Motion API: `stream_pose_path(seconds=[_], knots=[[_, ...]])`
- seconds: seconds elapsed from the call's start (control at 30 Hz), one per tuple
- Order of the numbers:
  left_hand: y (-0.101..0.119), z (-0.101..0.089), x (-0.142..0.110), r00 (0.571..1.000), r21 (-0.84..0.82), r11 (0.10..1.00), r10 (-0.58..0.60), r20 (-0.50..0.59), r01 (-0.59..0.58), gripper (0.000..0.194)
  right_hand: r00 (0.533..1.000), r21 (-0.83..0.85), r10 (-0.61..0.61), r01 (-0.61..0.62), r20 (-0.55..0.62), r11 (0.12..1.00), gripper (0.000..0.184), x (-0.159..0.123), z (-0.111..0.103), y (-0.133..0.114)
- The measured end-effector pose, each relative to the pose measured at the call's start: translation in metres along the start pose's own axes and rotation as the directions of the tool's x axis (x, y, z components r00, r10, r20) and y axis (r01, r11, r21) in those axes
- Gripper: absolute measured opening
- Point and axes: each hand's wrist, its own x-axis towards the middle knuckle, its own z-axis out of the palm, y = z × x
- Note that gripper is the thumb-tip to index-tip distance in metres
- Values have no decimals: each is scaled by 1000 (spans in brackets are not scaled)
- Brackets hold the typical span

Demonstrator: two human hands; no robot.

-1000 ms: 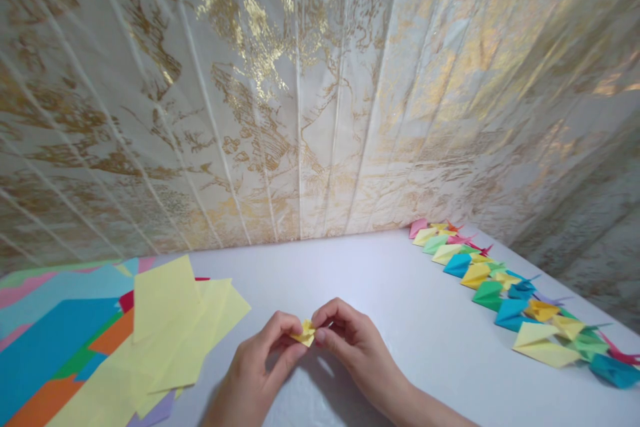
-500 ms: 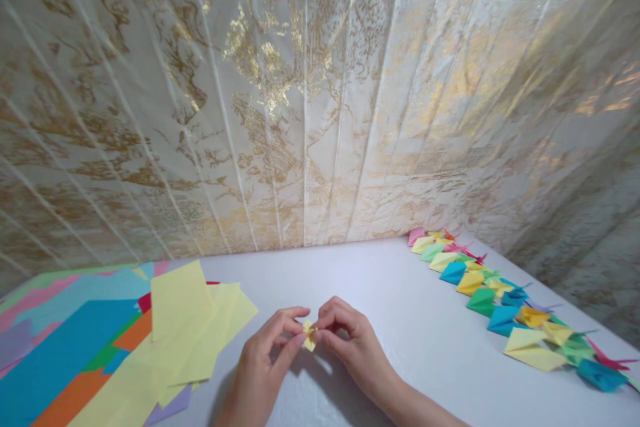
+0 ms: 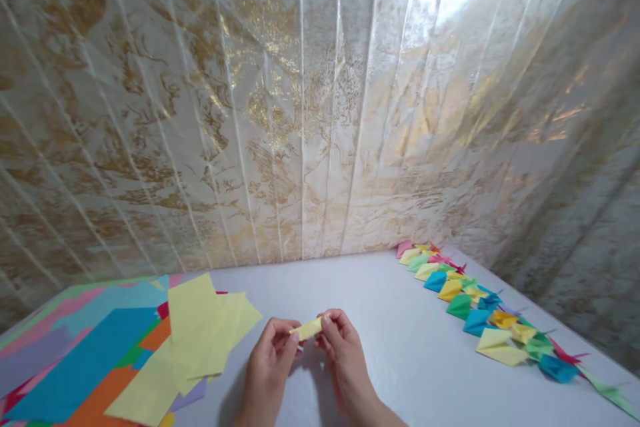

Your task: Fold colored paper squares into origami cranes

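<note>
A small folded piece of yellow paper [image 3: 309, 329] is stretched between my two hands, just above the white table. My left hand [image 3: 273, 357] pinches its left end, thumb on top and fingers curled beneath. At the other end, my right hand [image 3: 343, 354] grips it between thumb and fingers. The paper looks like a short flat strip from here; its folds are too small to make out, and its underside is hidden by the fingers.
Loose yellow sheets [image 3: 197, 320] lie over blue paper [image 3: 90, 354] and other coloured sheets on the left. Folded paper cranes [image 3: 500, 347] in many colours run along the right side of the white table [image 3: 420, 374]. Patterned sheeting [image 3: 280, 147] hangs behind the table.
The yellow paper has turned and now shows as a flat strip instead of a small pointed shape. My hands have shifted their grip to its ends. The camera view has moved slightly.
</note>
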Motion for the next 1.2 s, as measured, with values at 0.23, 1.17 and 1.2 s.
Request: stream_pose_path(seconds=[0.23,1.17,1.2], knots=[[11,5,-11,983,63,994,-94,161,85,50,983,-174,-140,159,119,972,36,-15,-2,-13],[1,-9,-18,989,356,934,-18,147,-36,36,969,-523,-62,183,239,833,21,-16,-15,-24],[1,-8,-18,988,370,928,-11,156,-48,33,968,-544,-72,195,239,816,20,-16,-16,-23]])
